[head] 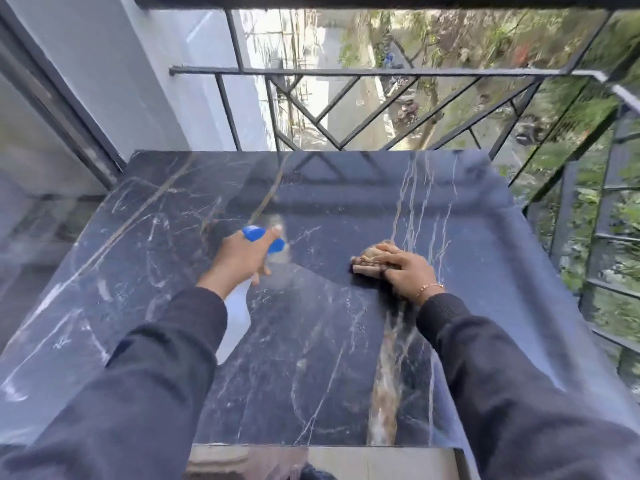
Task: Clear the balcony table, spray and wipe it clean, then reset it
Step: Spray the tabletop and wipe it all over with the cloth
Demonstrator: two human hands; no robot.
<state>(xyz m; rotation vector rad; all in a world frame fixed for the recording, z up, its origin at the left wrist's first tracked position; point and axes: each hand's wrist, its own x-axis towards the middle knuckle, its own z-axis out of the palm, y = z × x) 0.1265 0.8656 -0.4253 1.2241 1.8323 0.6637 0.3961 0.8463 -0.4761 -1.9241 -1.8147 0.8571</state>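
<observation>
The balcony table (311, 341) has a dark marble top with white and brown veins, and nothing stands on it. My left hand (239, 258) grips a spray bottle (239, 317) with a white body and a blue trigger head, held above the middle of the table with its nozzle pointing away from me. A faint mist hangs in front of the nozzle. My right hand (405, 271) presses a crumpled brown cloth (370, 259) flat on the tabletop, right of centre. Both arms wear dark sleeves.
A black metal railing (346, 109) with diagonal bars runs behind and to the right of the table, with a street and greenery far below. A white wall (114, 64) and a dark door frame (59, 109) stand at the left. Pale floor shows under the table's near edge.
</observation>
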